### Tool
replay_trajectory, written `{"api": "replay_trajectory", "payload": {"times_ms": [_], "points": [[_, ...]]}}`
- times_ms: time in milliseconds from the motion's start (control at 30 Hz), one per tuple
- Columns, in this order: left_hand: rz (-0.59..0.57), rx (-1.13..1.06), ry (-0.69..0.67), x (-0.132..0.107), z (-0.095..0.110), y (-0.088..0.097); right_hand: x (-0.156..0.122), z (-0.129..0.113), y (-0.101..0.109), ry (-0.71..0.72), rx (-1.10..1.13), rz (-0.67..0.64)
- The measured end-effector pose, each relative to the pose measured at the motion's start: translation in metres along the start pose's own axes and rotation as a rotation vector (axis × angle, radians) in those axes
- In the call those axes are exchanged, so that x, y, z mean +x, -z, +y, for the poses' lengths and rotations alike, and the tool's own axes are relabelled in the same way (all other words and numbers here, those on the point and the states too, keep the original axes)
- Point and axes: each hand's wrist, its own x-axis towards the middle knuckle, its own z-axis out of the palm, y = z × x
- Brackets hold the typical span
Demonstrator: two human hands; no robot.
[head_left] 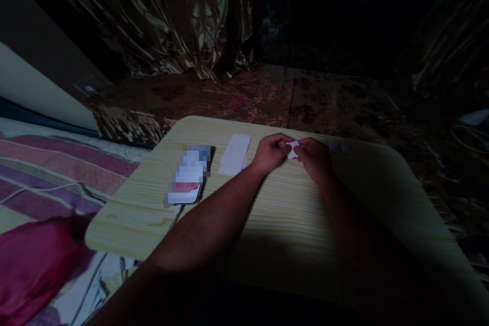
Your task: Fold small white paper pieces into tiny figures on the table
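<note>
Between my two hands is a small white piece of paper (pixel 293 150), pinched on its left side by my left hand (pixel 272 152) and on its right side by my right hand (pixel 314 155). Both thumbs press on the paper from above, and the other fingers are curled partly out of sight. The hands are over the far part of a pale wooden table (pixel 290 204). Left of my left hand lies a stack of white paper strips (pixel 235 154). Farther left, a phone (pixel 190 173) with a lit, blurred screen rests on the tabletop.
A cable (pixel 175 216) runs from the phone. Faint whitish scraps (pixel 338 147) lie beyond my right hand. At left are a striped bedspread (pixel 76 163) and a pink cloth (pixel 38 260). Patterned curtains (pixel 183 15) hang behind a flowered ledge cover (pixel 244 97). The room is dark.
</note>
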Motion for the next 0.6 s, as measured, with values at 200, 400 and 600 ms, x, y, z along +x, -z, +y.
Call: {"api": "replay_trajectory", "payload": {"times_ms": [200, 400, 600], "points": [[0.054, -0.018, 0.030, 0.0027, -0.0033, 0.0008, 0.0010, -0.0026, 0.0011, 0.031, 0.014, 0.007], [0.073, -0.016, 0.027, 0.0027, -0.0034, 0.0008, -0.0005, -0.0032, -0.0005, 0.075, 0.004, 0.089], [0.066, -0.053, -0.007, 0.0018, -0.0026, -0.0005, 0.0004, 0.0011, -0.0020, 0.069, 0.032, 0.100]]}}
